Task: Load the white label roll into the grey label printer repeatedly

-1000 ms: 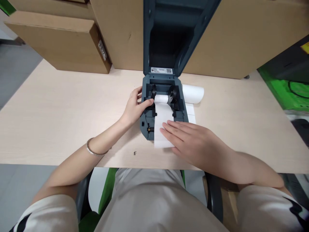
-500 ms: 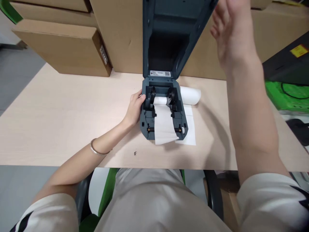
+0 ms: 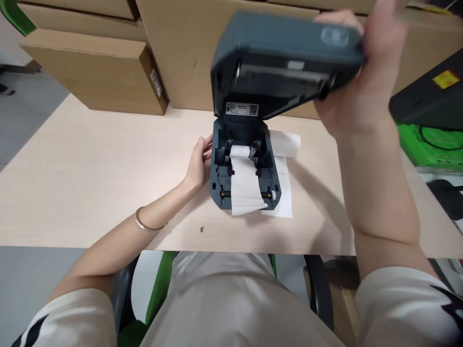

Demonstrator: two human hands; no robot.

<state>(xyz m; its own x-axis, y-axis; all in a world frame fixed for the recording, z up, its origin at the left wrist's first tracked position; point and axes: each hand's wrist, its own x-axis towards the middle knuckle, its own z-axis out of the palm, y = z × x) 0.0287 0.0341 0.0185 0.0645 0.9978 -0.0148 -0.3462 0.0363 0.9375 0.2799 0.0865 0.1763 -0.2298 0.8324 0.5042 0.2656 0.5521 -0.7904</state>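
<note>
A dark grey label printer (image 3: 216, 190) stands on the table with its lid (image 3: 282, 43) half raised. My right hand (image 3: 365, 72) grips the lid's front right corner, fingers on top and thumb side blurred. Inside the printer sits a small white paper roll (image 3: 240, 152) between two black holders. Its paper strip (image 3: 248, 185) runs forward over the roller and hangs past the front edge. My left hand (image 3: 198, 164) rests upright against the printer's left side, its fingers extended and partly hidden behind the body.
Behind the printer's right side lies a larger white roll (image 3: 285, 143), its loose sheet (image 3: 285, 193) passing beside the body. Cardboard boxes (image 3: 97, 72) line the table's back. A dark box (image 3: 430, 91) and a green item (image 3: 430, 147) are at right. A small dark scrap (image 3: 202, 229) lies near the front edge.
The lid has swung down and forward from nearly upright, with my right hand now on its corner. My left thumb has lifted off the printer's edge.
</note>
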